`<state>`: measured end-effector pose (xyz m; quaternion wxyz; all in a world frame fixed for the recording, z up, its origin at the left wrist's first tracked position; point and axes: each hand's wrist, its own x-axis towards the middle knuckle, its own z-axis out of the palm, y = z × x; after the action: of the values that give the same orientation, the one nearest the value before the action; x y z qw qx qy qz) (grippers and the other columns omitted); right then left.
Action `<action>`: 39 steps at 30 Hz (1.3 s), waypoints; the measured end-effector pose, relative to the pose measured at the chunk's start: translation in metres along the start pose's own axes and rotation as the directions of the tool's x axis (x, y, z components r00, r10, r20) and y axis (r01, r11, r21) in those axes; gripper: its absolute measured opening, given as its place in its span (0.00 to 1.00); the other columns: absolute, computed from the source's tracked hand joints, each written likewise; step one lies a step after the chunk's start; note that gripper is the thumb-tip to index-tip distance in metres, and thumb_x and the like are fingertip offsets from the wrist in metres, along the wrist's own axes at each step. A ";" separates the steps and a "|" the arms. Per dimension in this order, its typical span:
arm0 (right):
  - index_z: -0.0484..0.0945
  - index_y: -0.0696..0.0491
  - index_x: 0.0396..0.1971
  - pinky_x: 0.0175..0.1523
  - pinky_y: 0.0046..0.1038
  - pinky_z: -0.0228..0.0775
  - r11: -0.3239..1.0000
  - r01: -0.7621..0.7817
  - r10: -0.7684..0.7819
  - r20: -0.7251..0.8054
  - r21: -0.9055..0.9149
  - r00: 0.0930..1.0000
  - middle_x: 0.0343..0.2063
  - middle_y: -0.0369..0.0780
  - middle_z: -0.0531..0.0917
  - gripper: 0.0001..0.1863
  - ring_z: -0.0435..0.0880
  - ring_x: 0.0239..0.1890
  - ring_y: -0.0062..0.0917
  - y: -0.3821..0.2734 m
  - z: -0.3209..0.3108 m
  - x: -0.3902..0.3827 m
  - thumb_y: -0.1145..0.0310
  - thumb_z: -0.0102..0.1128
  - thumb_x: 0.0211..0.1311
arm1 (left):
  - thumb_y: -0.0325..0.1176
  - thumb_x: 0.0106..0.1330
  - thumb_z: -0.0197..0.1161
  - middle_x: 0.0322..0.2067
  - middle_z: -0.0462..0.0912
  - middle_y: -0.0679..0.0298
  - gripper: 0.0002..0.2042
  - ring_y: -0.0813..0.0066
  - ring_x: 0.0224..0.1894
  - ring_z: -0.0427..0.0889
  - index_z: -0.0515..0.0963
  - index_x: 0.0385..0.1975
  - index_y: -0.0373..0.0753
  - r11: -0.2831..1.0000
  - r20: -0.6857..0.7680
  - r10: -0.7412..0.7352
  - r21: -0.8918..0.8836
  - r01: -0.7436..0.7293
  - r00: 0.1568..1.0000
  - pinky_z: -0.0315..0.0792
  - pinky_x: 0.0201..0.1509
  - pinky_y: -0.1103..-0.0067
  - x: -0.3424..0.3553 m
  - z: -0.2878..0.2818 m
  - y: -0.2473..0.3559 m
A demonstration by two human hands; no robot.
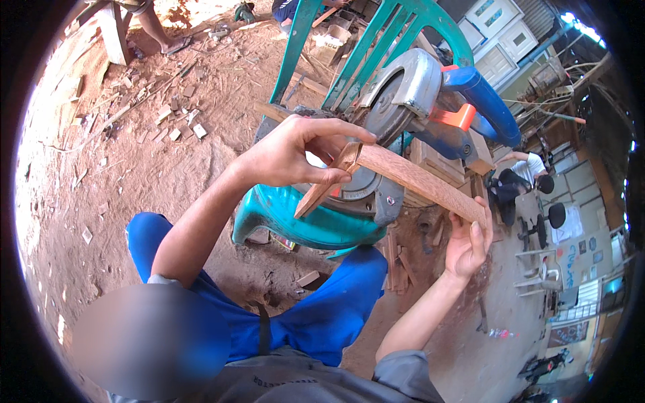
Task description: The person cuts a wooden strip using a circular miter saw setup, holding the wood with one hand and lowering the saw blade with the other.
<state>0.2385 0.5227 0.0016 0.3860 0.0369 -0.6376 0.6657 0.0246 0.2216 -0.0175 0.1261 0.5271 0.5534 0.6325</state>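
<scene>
My left hand pinches a corner where two reddish-brown wooden pieces meet, thumb on one side and fingers on the other. The longer wooden strip slants down to the right. Its far end rests in the fingers of my right hand. From the corner a shorter wooden piece angles down to the left; whether the two are joined, I cannot tell. Just behind them is a miter saw with a blue handle and an orange lever, set on a green plastic chair. The wood partly hides the saw's base.
Small wood offcuts lie scattered over the dirt floor on the left. More wood pieces lie below the saw. A person sits at the right; another person's leg shows at upper left. White chairs stand farther right.
</scene>
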 end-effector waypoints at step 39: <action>0.64 0.69 0.67 0.54 0.36 0.74 0.962 -0.060 0.044 0.063 0.267 0.997 0.61 0.51 0.75 0.41 0.80 0.56 0.38 0.063 0.009 -0.024 0.50 0.58 0.66 | 0.26 0.63 0.73 0.50 0.85 0.53 0.22 0.71 0.53 0.84 0.76 0.56 0.27 0.995 -0.196 -0.073 -0.076 0.059 0.978 0.78 0.61 0.76 -0.010 -0.001 0.008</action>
<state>0.2160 0.5103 -0.0612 0.3415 0.0910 -0.5530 0.7545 0.0317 0.2106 -0.0160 0.1094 0.4381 0.5579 0.6963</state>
